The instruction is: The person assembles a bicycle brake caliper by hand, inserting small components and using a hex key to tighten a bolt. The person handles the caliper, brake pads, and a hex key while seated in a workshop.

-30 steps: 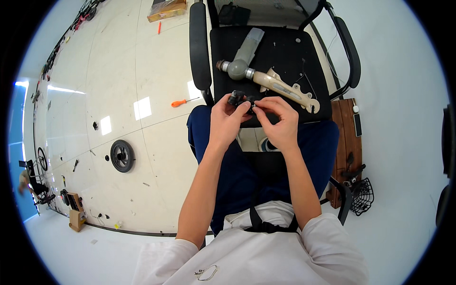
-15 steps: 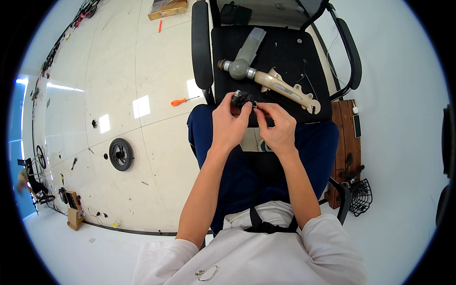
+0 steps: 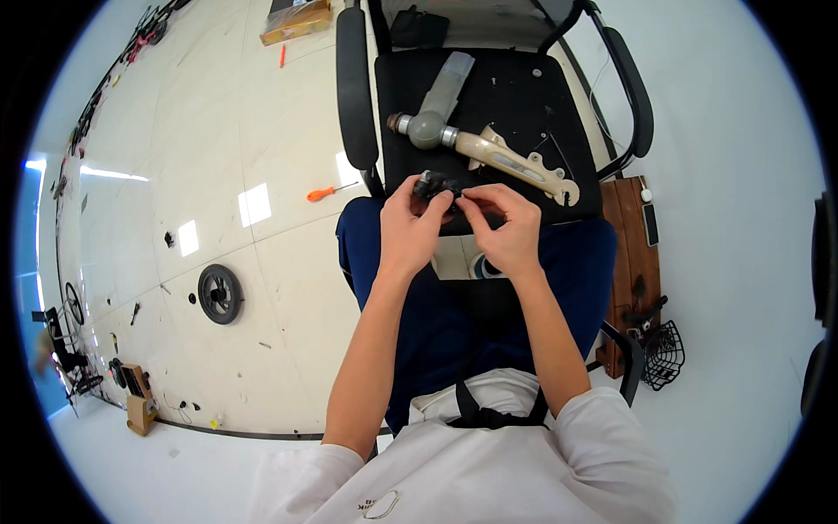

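Between my hands, just over the near edge of a black chair seat [image 3: 515,96], is a small black mechanical part [image 3: 429,183] with a silvery end. My left hand [image 3: 408,229] is closed round it, thumb on top. The fingers of my right hand [image 3: 506,229] pinch at its right end; whatever finer piece they grip there is hidden. Beyond my hands, a grey and beige fork-like frame piece [image 3: 511,160] lies across the seat. Near it on the seat rest a thin black hex key [image 3: 559,153] and small bits of hardware.
Chair armrests [image 3: 356,87] flank the seat. On the floor to the left are an orange screwdriver [image 3: 321,194], a small black wheel [image 3: 219,294] and scattered small parts. A low wooden stand [image 3: 621,262] with a phone [image 3: 650,224] and a black wire basket [image 3: 665,358] are at right.
The whole view has shifted slightly, so the chair and floor things appear a little further left. Both hands keep hold of the black part, with only slight finger movement.
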{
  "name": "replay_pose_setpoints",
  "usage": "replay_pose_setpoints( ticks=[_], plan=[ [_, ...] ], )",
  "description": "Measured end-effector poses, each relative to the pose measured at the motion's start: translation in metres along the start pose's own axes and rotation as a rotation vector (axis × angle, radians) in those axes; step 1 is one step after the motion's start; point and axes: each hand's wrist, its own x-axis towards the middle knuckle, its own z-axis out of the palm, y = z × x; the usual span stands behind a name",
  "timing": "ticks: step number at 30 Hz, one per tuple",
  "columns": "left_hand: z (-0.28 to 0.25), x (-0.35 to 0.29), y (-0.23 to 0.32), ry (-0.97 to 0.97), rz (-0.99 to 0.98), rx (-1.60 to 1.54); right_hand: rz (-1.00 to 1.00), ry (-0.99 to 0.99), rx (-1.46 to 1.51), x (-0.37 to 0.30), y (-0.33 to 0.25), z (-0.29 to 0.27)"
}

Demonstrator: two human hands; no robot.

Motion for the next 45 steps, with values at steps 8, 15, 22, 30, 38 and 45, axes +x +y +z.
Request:
replay_pose_setpoints(
  ticks=[8,15,22,30,38,45],
  plan=[
    [-0.003,0.000,0.003,-0.044,-0.033,0.225,-0.043,-0.092,-0.028,0.000,0.006,-0.008],
    [-0.002,0.000,-0.005,0.006,0.049,0.288,0.121,-0.094,0.119,-0.009,0.012,-0.003],
    [-0.002,-0.001,-0.001,-0.047,-0.007,0.072,0.513,-0.081,0.622,-0.014,0.018,0.000],
    [0.000,-0.001,0.004,-0.070,-0.046,0.017,0.739,-0.061,0.889,-0.014,0.014,-0.007],
    [-0.002,0.001,0.000,-0.089,-0.009,0.173,0.577,-0.020,0.640,-0.012,0.006,-0.001],
    [-0.003,0.001,0.001,-0.075,-0.073,0.057,0.232,-0.052,0.301,-0.014,0.007,0.001]
  ],
)
